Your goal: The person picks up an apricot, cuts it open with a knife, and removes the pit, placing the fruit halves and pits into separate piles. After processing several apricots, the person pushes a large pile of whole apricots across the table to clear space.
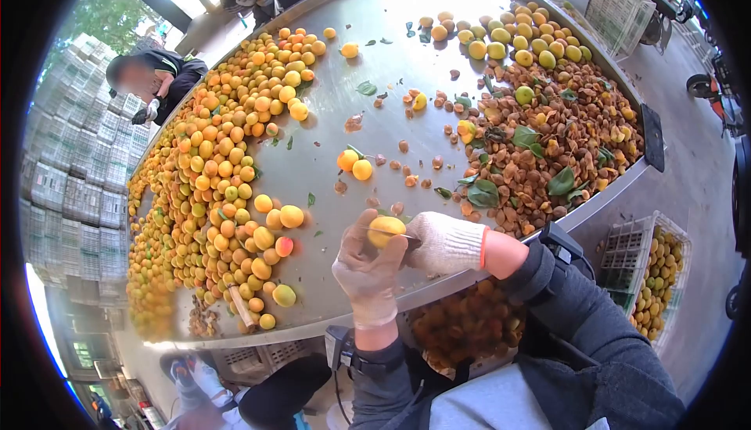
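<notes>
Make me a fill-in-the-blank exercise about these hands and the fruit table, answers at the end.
1. The left hand holds exactly ____ yellow fruit.
2. The right hand wears a white knitted ____.
3. In the picture, the brown heap lies to the ____ of the orange heap.
4. The large leaves are coloured ____.

Missing words: one; glove; right; green.

Person wears white knit glove (pixel 458 241) with orange-red cuff edge (pixel 485 248) on right hand (pixel 444 244), thin pale glove (pixel 372 295) on left hand (pixel 366 270); dark blue-grey sleeves (pixel 587 305), boxy wrist devices (pixel 339 346), light grey top (pixel 493 403).
</notes>
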### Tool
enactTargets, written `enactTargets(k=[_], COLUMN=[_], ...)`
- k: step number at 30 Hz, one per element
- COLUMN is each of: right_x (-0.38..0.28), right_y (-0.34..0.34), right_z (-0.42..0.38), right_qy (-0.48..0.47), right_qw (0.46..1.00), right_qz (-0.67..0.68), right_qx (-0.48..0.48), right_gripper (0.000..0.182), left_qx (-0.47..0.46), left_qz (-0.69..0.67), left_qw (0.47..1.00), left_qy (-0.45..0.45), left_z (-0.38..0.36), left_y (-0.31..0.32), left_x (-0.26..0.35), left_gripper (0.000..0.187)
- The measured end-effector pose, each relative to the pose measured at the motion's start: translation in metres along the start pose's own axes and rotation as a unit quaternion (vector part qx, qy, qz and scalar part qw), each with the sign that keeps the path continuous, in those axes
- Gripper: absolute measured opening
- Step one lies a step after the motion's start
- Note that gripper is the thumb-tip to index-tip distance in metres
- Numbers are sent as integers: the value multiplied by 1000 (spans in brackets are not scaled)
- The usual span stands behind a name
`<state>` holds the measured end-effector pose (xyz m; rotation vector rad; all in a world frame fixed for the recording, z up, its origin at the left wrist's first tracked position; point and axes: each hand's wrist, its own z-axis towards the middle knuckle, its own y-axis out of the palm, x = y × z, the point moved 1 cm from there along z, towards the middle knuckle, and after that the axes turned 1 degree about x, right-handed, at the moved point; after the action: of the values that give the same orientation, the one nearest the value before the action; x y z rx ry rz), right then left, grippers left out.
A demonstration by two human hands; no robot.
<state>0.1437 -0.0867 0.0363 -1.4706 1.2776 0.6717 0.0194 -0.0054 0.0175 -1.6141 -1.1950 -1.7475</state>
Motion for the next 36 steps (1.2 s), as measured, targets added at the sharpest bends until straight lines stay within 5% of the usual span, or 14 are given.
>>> enactTargets(k=[5, 8, 11, 13, 16, 20, 23, 25, 28, 29, 31, 34, 36], right_x=[-1, -4, -2, 4, 6, 6, 30, 41, 34, 27, 7, 9, 9], right_y=[1, 9, 15, 19, 20, 13, 13, 15, 19, 18, 12, 11, 8], right_z=[0, -2, -6, -4, -5, -5, 9, 17, 16, 12, 0, 1, -5], right_qy=[11, 21, -14, -55, -69, -80, -136, -174, -231, -230, -65, -72, -89], right_qw=[998, 999, 995, 988, 967, 973, 970, 984, 970, 970, 993, 991, 987], right_qz=[44, -5, -52, -96, -162, -175, -190, 1, 71, 70, 91, -111, -129], right_qx=[-32, 44, 84, 107, 182, 124, 63, -40, -27, -25, -29, -5, 14], right_gripper=[17, 16, 16, 15, 14, 13, 16, 18, 16, 16, 14, 16, 17], left_qx=[-15, -53, -131, -167, -115, -108, -78, -93, -135, -160, -170, -161, -140], left_qz=[-13, -58, 85, -112, -12, 190, 79, 87, 63, 30, 10, 26, 62], left_qw=[999, 997, 986, 979, 993, 974, 994, 992, 988, 986, 984, 986, 988], left_qy=[-47, 7, 52, -46, -11, 54, -25, -22, -27, -37, -50, -29, 2], left_z=[0, 6, 9, 4, -2, -8, -7, -4, -3, -3, 2, 3, 3], left_y=[-3, -8, -10, -5, 2, 6, 8, 3, -5, -7, -13, -15, -15], left_x=[4, -5, -5, -6, -1, 16, 7, 3, 5, 6, 1, -5, -4], left_gripper=[55, 49, 43, 40, 43, 43, 38, 38, 38, 39, 40, 42, 43])
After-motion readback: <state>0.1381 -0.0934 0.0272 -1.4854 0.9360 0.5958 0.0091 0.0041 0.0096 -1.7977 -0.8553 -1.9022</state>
